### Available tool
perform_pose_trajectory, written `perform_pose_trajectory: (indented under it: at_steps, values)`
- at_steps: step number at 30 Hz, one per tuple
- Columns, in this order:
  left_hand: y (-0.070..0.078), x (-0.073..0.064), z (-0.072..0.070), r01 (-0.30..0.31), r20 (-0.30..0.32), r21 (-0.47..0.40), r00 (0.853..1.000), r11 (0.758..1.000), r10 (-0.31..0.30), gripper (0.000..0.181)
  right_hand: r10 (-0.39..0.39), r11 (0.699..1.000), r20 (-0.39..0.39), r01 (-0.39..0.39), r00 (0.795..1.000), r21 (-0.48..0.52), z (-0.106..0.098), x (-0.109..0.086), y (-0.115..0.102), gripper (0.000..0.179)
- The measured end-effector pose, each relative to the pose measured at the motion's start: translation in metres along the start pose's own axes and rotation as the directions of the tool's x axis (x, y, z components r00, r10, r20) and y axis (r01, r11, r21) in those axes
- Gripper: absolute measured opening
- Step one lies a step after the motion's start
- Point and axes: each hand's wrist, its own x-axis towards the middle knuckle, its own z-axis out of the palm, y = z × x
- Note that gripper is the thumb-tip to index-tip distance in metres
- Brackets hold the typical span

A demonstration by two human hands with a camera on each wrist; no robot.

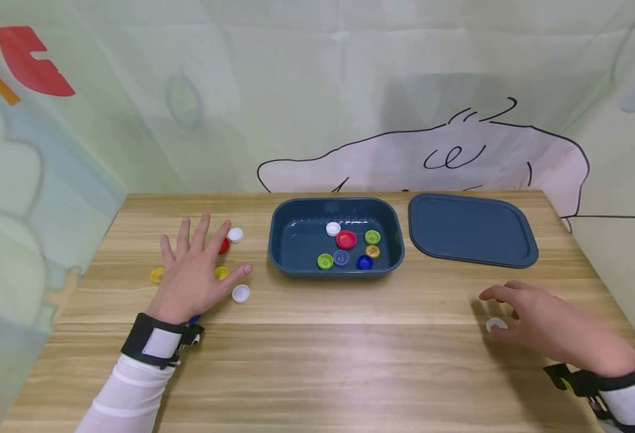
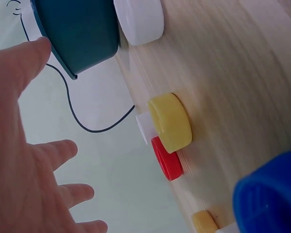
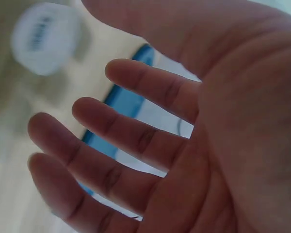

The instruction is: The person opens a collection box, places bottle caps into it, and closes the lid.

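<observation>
Over a scatter of plastic bottle caps at the left, my left hand [image 1: 195, 273] hovers with fingers spread, holding nothing. Around and beneath it lie white caps [image 1: 240, 293], a red cap [image 2: 167, 159], yellow caps [image 2: 170, 123] and a blue cap [image 2: 271, 194], partly hidden in the head view. My right hand [image 1: 552, 322] is at the right, fingers loosely bent, beside a white cap [image 1: 496, 325] with a dark print. In the right wrist view that white cap [image 3: 46, 39] lies on the table, apart from the fingertips.
A dark blue tray [image 1: 336, 274] stands at the back middle, with several red, white, green, yellow and blue caps inside. To its right a flat blue lid [image 1: 471, 228] lies on the wooden table [image 1: 350, 361]. A printed cloth [image 1: 317, 90] hangs behind the table.
</observation>
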Motion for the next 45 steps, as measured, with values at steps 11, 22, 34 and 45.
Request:
perform_pose_trajectory:
  at_steps: [11,22,34,45]
  values:
    - [0.002,0.001,-0.004,0.002,-0.008,0.003,1.0,1.0,-0.002,0.09,-0.084,0.996,-0.015,0.084,0.996,-0.022,0.019,0.007,0.008,0.032]
    - [0.003,0.001,-0.007,-0.001,-0.008,0.005,1.0,1.0,0.001,0.089,-0.128,0.991,-0.075,0.124,0.989,-0.051,-0.008,0.014,-0.006,0.022]
    - [0.004,0.002,-0.007,-0.006,-0.011,0.002,1.0,1.0,0.006,0.088,-0.242,0.963,-0.183,0.214,0.953,-0.162,-0.057,0.037,-0.059,0.022]
    - [0.003,0.001,-0.007,0.004,-0.003,0.01,1.0,1.0,-0.004,0.089,-0.354,0.927,-0.237,0.307,0.905,-0.214,-0.082,0.089,-0.103,0.024]
